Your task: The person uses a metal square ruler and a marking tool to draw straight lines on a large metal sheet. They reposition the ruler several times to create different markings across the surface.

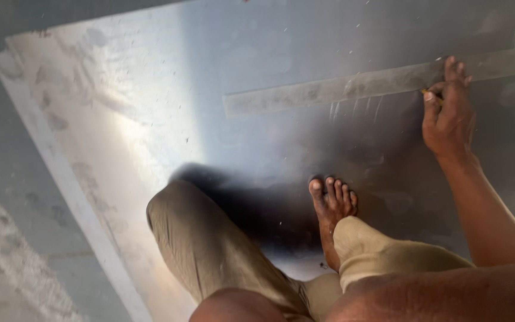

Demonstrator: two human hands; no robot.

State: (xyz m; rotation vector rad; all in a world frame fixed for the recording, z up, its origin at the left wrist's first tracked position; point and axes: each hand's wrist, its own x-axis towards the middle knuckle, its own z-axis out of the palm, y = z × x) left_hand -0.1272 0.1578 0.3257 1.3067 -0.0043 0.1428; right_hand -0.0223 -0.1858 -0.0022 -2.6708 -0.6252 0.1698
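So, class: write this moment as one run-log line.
right hand: holds a small pencil against the metal straightedge | metal sheet: under the bare foot | left hand: out of view

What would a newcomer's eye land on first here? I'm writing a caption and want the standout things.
First the big shiny metal sheet filling the floor, with a long metal straightedge lying across its upper right. Next, the right hand pressing a small pencil-like marker against that straightedge, and a bare foot planted on the sheet at centre.

Single head-worn view, looking steeply down.
Camera sits close above the metal sheet (150,107), facing its far edge; the sheet's left edge runs diagonally through frame.
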